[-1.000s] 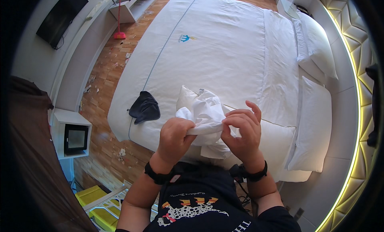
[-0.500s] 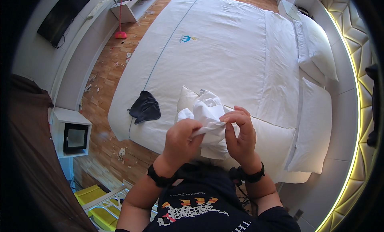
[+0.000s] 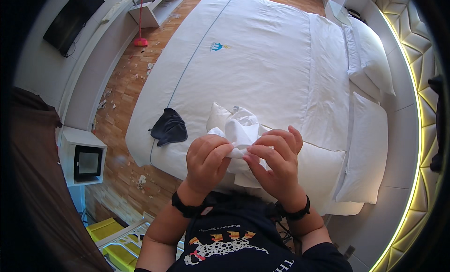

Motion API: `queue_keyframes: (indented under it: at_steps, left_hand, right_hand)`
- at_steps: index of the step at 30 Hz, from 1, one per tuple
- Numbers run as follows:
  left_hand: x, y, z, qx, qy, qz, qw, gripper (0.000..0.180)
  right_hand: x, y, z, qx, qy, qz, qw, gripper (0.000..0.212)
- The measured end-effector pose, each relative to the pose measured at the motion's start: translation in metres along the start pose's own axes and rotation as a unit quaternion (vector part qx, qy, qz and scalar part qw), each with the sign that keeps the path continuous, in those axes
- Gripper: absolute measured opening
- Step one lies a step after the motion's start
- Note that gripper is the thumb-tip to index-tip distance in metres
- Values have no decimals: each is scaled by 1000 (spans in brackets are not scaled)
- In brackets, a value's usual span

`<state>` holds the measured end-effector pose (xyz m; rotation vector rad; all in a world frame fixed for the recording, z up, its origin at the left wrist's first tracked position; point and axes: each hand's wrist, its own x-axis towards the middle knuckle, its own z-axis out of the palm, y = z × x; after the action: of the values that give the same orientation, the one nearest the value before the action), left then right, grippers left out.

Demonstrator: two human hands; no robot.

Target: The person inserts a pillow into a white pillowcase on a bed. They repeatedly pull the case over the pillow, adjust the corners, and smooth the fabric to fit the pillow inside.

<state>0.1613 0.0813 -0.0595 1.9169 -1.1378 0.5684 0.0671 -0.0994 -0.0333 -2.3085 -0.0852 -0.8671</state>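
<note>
A white cloth [image 3: 242, 131], which looks like a pillowcase, is bunched up before me at the near side of the bed. My left hand [image 3: 206, 158] pinches its edge from the left. Close beside it, my right hand [image 3: 276, 162] grips the same edge between thumb and fingers. Underneath and to the right lies a cream-white pillow [image 3: 320, 171], partly covered by the cloth and my hands. A dark grey folded cloth [image 3: 169, 127] rests on the bed to the left of my hands.
The large bed [image 3: 253, 66] has a white cover with a blue line. White pillows [image 3: 363, 148] lie at its right end. Scraps litter the wooden floor [image 3: 124, 89], where a red broom [image 3: 140, 41] stands. A white cabinet [image 3: 84, 155] and brown curtain [image 3: 37, 178] are at left.
My right hand has shifted left and down along the cloth's edge, so both hands are closer together. The cloth's near edge is now gathered between them.
</note>
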Motion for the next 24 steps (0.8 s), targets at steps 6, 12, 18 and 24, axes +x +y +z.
queue_keyframes:
  at_steps: [6, 12, 18, 24]
  left_hand:
    - [7, 4, -2, 38, 8, 22, 999, 26]
    - [2, 5, -5, 15, 10, 43, 999, 27]
    - [1, 3, -4, -21, -79, 68, 994, 27]
    - [6, 16, 4, -187, -59, -139, 971, 28]
  right_hand:
    - [0, -1, 5, -13, -14, 19, 1000, 19]
    - [-3, 8, 6, 88, 46, 76, 992, 18]
    - [-19, 12, 12, 438, 34, 360, 823, 10]
    - [-21, 19, 14, 378, -18, 311, 872, 8]
